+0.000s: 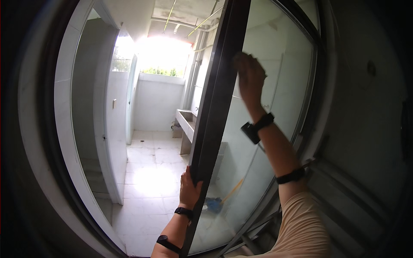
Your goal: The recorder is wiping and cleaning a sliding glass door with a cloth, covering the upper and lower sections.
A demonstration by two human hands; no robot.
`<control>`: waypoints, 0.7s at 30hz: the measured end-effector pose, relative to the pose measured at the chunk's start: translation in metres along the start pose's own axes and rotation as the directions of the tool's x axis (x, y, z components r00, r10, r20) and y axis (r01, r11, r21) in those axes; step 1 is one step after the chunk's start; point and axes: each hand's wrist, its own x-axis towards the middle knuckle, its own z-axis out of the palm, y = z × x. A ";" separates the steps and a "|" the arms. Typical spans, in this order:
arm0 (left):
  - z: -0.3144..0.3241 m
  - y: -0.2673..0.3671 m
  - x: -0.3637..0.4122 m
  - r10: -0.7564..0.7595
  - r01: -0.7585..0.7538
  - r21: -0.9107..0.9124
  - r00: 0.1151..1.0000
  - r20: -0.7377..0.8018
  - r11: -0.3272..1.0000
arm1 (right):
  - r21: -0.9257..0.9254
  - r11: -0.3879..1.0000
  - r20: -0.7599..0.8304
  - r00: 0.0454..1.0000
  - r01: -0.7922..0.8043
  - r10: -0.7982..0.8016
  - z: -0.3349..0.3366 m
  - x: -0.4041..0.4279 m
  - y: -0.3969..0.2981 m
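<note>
My left hand grips the edge of the dark metal frame of a glass door, low down, with its fingers around the far side. Higher up, my right hand is raised against the same frame where it meets the glass pane. A dark, crumpled thing, perhaps a cloth, shows at the fingertips and beside the palm of that hand; it is too dark to tell exactly. Both arms wear black straps, and a small black device sits at the right wrist.
Through the doorway lie a tiled floor, a trough sink on the right and a white door on the left. Behind the glass are a blue mop or broom head with an orange handle. Metal bars stand at lower right.
</note>
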 end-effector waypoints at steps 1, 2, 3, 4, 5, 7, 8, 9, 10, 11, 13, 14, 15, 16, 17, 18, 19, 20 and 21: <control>0.000 0.000 0.000 0.002 -0.002 0.013 1.000 0.004 1.000 | 0.187 0.982 -0.028 1.000 0.006 0.000 -0.004 0.010 0.026; 0.006 0.002 0.002 0.016 -0.015 -0.011 1.000 0.005 1.000 | 0.010 0.999 -0.172 0.984 0.048 -0.046 -0.007 0.016 0.065; 0.012 0.005 0.002 0.027 -0.027 -0.039 1.000 0.010 0.999 | -0.093 0.990 -0.239 0.968 -0.103 0.079 -0.015 0.015 0.106; 0.025 0.011 0.004 0.048 -0.046 -0.056 0.998 0.031 0.997 | -0.120 0.985 -0.203 0.975 -0.120 0.094 -0.033 0.015 0.169; 0.038 0.016 0.006 0.049 -0.046 -0.067 0.998 0.034 0.997 | -0.240 0.898 -0.155 0.928 -0.369 0.339 -0.052 0.007 0.225; 0.029 0.003 0.002 0.013 -0.013 -0.008 1.000 0.025 1.000 | 0.005 0.824 -0.211 0.805 -0.567 0.555 -0.050 -0.011 0.232; 0.023 -0.003 0.000 0.025 -0.025 0.010 1.000 -0.004 1.000 | 0.076 0.664 -0.171 0.646 -0.744 0.744 -0.044 -0.019 0.220; 0.018 -0.008 -0.003 0.039 -0.038 0.022 0.999 -0.037 0.999 | 0.133 0.468 -0.114 0.455 -0.874 0.883 -0.039 -0.021 0.202; 0.012 -0.011 -0.005 0.032 -0.030 0.043 0.999 -0.039 0.999 | 0.097 0.420 -0.066 0.415 -0.902 0.907 -0.031 -0.015 0.176; 0.007 -0.012 -0.007 -0.012 0.015 0.060 0.999 -0.041 0.998 | 0.056 0.377 -0.027 0.376 -0.925 0.926 -0.027 -0.012 0.159; 0.025 0.001 -0.002 -0.010 0.010 0.007 1.000 0.016 1.000 | -0.145 0.793 -0.133 0.805 -0.592 0.578 -0.031 0.001 0.191; 0.029 0.002 0.001 0.010 -0.010 -0.016 1.000 0.011 1.000 | -0.093 0.944 -0.182 0.938 -0.316 0.296 -0.024 0.009 0.184; 0.022 -0.003 0.001 0.008 -0.008 -0.004 1.000 -0.018 1.000 | 0.010 0.993 -0.202 0.972 -0.118 0.117 -0.006 0.019 0.143; 0.024 -0.001 0.001 0.013 -0.012 0.022 1.000 -0.020 1.000 | 0.342 0.939 -0.140 0.985 -0.042 0.096 0.004 0.030 0.123; 0.016 -0.004 0.001 0.005 -0.004 0.050 0.999 -0.038 0.999 | 0.371 0.927 -0.045 0.998 0.052 -0.037 0.010 0.042 0.082; 0.013 -0.002 0.002 0.013 -0.011 0.044 0.999 -0.044 0.999 | 0.265 0.957 0.005 0.992 0.117 -0.122 0.010 0.050 0.061; 0.009 -0.003 0.001 0.013 -0.011 0.044 0.999 -0.050 0.999 | 0.327 0.934 -0.114 0.987 0.145 -0.114 0.006 0.052 0.035; 0.010 -0.003 -0.001 0.027 -0.025 0.054 0.999 -0.045 0.998 | 0.327 0.931 -0.154 0.981 0.162 -0.117 0.000 0.059 0.035; 0.008 -0.007 -0.002 0.054 -0.049 0.077 0.996 -0.070 0.996 | 0.332 0.926 -0.200 0.973 0.178 -0.115 -0.002 0.064 0.036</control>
